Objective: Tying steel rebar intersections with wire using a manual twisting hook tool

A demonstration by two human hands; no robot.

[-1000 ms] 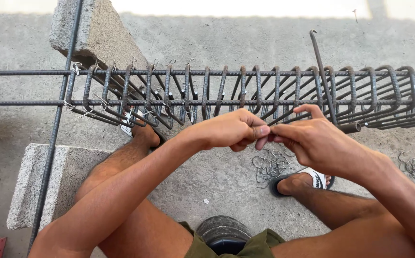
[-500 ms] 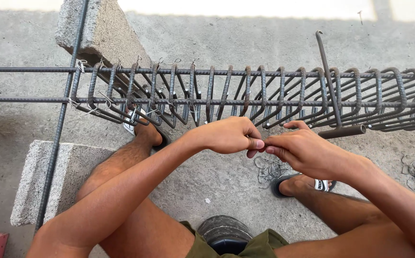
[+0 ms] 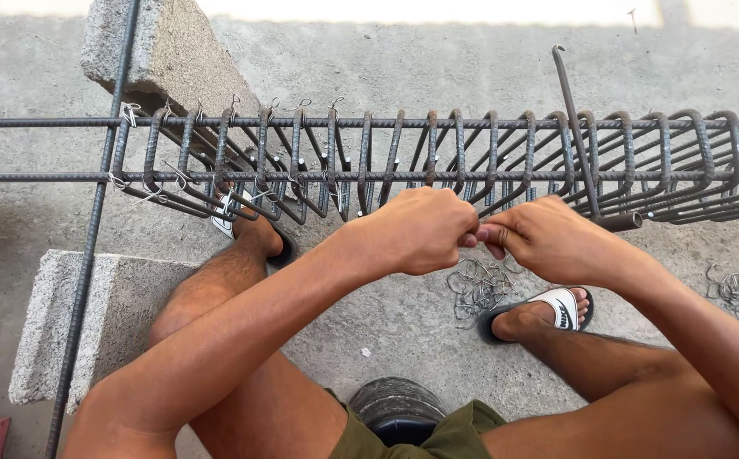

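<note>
Rebar cage (image 3: 488, 161) sits higher now, left hand (image 3: 420, 229) and right hand (image 3: 548, 242) touching below

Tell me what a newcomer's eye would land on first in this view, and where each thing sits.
First, the long cage of rusty steel rebar rings running across the upper half, its left rings tied with thin wire. Just below its middle, the left hand and right hand meet, fists closed and fingers pinched together. Grey concrete blocks prop the cage at left, and loose bent wire ties lie on the ground beneath the hands.
</note>
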